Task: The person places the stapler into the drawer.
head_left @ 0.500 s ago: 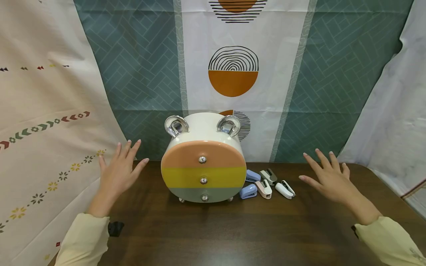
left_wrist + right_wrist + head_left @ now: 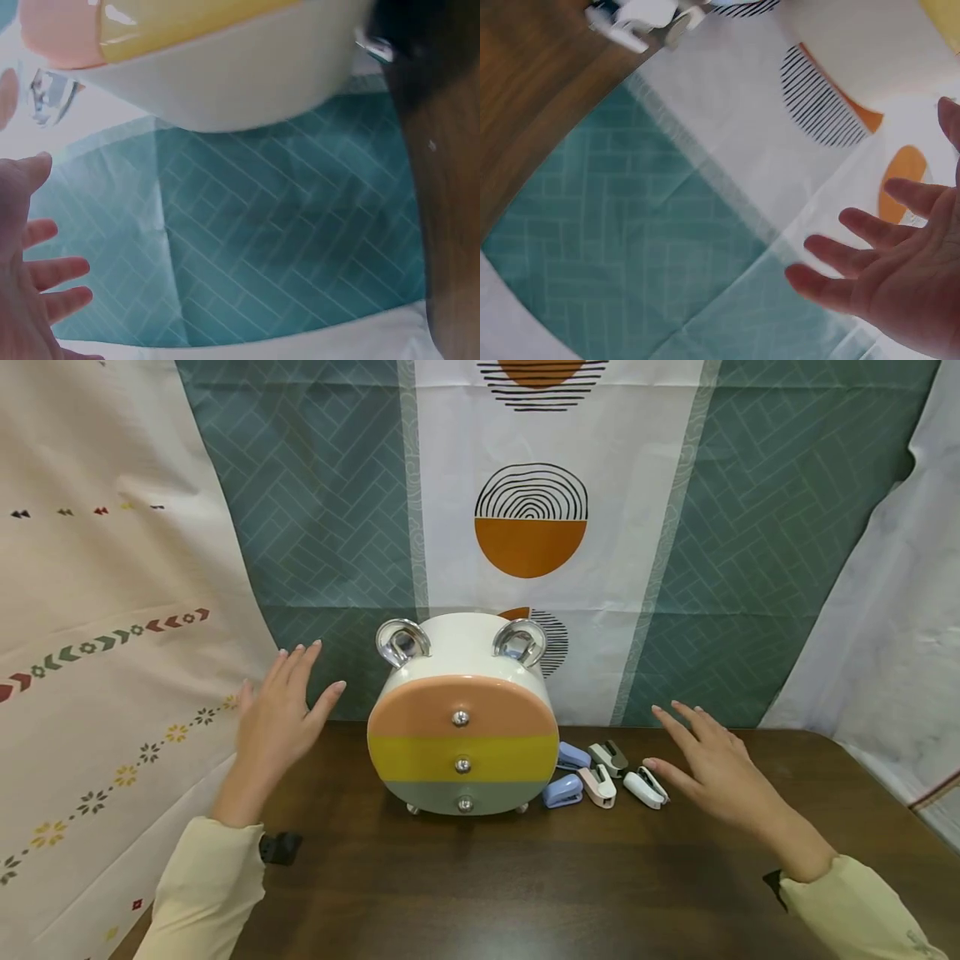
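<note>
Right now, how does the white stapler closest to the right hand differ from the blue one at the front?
Colour: the white stapler is white, the blue stapler light blue.
Place: the blue stapler sits beside the striped cabinet; the white stapler lies farther right.
Pose: the white stapler slants diagonally; the blue stapler lies more sideways.
Both rest on the brown table, unheld.
</note>
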`<action>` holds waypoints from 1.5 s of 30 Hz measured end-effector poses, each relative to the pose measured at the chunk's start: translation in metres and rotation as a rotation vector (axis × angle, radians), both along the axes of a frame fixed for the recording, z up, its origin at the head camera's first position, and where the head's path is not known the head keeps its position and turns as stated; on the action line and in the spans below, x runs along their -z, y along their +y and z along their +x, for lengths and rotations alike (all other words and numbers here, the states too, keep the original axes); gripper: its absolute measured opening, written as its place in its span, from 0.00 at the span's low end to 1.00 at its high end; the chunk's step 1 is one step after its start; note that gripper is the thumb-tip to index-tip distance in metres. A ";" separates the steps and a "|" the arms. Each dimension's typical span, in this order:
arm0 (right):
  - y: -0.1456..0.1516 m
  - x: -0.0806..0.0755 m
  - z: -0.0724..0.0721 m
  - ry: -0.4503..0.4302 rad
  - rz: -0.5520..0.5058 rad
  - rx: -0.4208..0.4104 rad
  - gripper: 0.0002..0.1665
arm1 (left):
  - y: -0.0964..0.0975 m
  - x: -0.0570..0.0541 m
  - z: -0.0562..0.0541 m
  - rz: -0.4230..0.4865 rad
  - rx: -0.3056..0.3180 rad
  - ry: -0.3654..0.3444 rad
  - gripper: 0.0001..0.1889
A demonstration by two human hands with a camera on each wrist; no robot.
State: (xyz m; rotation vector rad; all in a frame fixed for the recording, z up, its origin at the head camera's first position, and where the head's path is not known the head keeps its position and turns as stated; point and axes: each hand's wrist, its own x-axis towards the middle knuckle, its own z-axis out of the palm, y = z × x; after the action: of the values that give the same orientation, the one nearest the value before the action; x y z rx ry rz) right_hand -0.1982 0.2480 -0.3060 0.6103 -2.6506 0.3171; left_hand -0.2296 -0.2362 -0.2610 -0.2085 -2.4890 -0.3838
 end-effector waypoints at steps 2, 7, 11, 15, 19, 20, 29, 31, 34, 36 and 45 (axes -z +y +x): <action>-0.007 0.000 0.002 -0.008 -0.025 -0.028 0.39 | 0.005 -0.004 -0.001 0.050 0.026 0.037 0.32; -0.024 0.001 0.005 -0.056 -0.100 -0.063 0.38 | 0.018 -0.011 -0.007 0.186 0.099 0.146 0.30; -0.036 0.004 0.006 -0.020 -0.130 -0.089 0.36 | 0.029 -0.013 -0.012 0.288 0.136 0.202 0.28; -0.049 0.008 0.007 0.042 -0.162 -0.135 0.31 | 0.039 -0.015 -0.017 0.384 0.177 0.224 0.25; -0.061 0.012 0.007 0.068 -0.198 -0.179 0.26 | 0.052 -0.017 -0.020 0.472 0.223 0.190 0.25; -0.064 0.013 0.007 0.068 -0.205 -0.192 0.25 | 0.055 -0.017 -0.022 0.491 0.233 0.175 0.25; -0.095 0.025 0.002 0.032 -0.250 -0.283 0.20 | 0.071 -0.013 -0.036 0.707 0.338 0.066 0.26; -0.102 0.028 0.002 -0.002 -0.250 -0.285 0.21 | 0.074 -0.013 -0.039 0.763 0.342 0.035 0.26; -0.112 0.031 0.000 -0.058 -0.262 -0.293 0.21 | 0.078 -0.013 -0.043 0.855 0.328 -0.014 0.26; -0.119 0.033 -0.001 -0.080 -0.272 -0.310 0.21 | 0.080 -0.013 -0.046 0.915 0.304 -0.043 0.24; -0.147 0.047 -0.010 -0.145 -0.268 -0.390 0.18 | 0.083 -0.010 -0.057 1.105 0.214 -0.094 0.17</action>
State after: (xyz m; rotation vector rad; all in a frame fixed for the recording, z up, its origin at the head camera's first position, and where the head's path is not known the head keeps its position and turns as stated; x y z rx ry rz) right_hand -0.2079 0.1006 -0.3533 1.0443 -2.5426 0.8411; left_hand -0.2863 -0.1527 -0.2507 0.0090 -1.9778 -1.7734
